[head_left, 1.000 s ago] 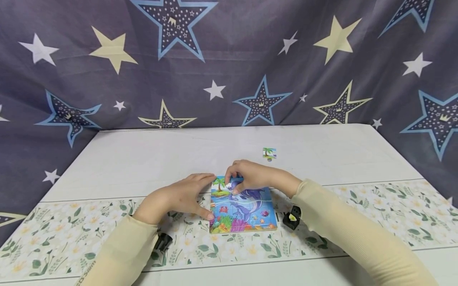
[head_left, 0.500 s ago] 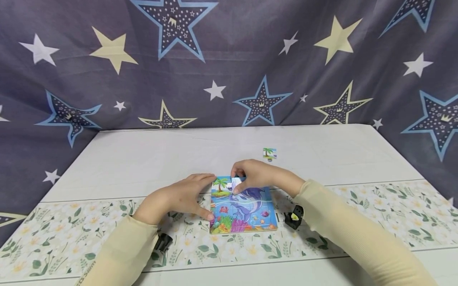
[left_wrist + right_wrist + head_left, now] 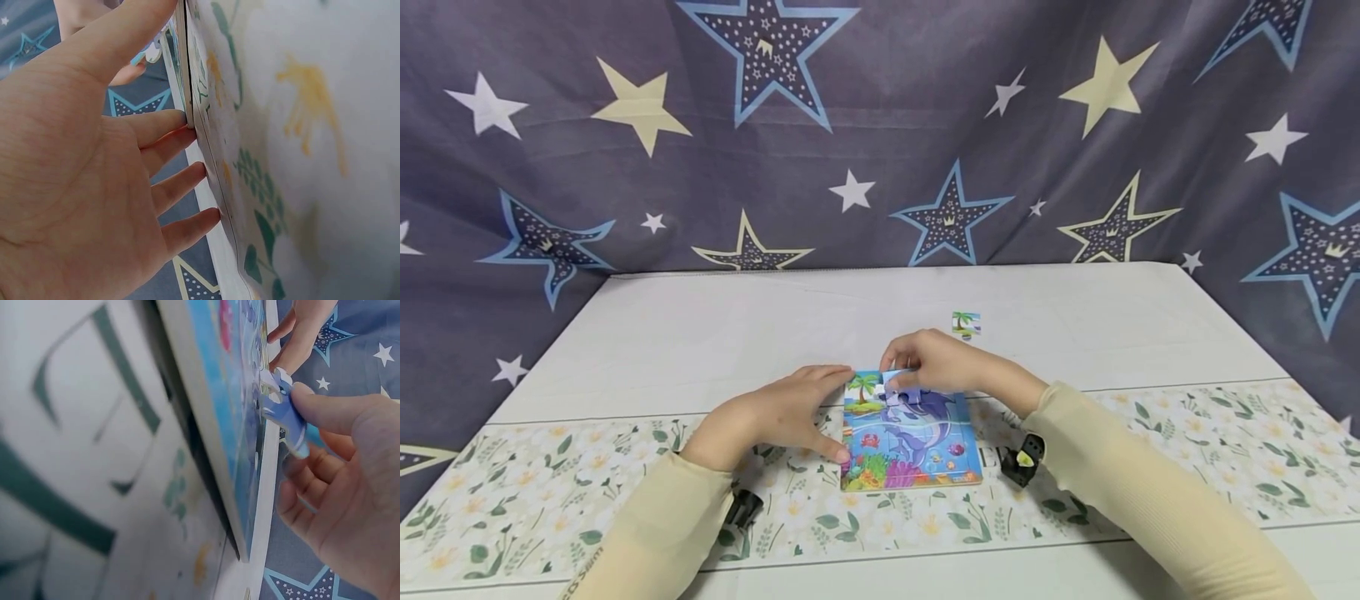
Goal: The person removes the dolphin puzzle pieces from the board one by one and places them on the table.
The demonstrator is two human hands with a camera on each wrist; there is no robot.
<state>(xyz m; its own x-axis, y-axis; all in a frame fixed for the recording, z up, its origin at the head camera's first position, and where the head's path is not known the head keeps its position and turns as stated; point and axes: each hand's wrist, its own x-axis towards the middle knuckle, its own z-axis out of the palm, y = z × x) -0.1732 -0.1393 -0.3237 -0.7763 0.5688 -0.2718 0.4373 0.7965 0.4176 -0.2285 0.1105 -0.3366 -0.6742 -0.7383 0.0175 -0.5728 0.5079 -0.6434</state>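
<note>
A jigsaw puzzle board [image 3: 928,454] with a dolphin and coral picture lies on the cloth in front of me. My left hand [image 3: 775,414] spans its left side, thumb at the lower left corner and fingertips at the upper left; in the left wrist view the fingers [image 3: 178,184] are spread and nearly straight. Over the board's upper part, my right hand [image 3: 940,361] pinches a blue-purple puzzle piece [image 3: 286,415] between thumb and fingers. That piece is tilted in the right wrist view, close over the board's face. Part of the picture beneath is hidden by the right hand.
A loose palm-tree puzzle piece [image 3: 966,322] lies on the white cloth [image 3: 737,325] behind the board, beyond the right hand. A floral strip [image 3: 647,517] runs across the table under the board. Behind the table hangs a dark star-patterned curtain [image 3: 880,100].
My right hand has drawn back slightly, and its thumb is higher on the puzzle piece. More of the piece shows now, over the dolphin area. The left hand has stayed at the board's left edge.
</note>
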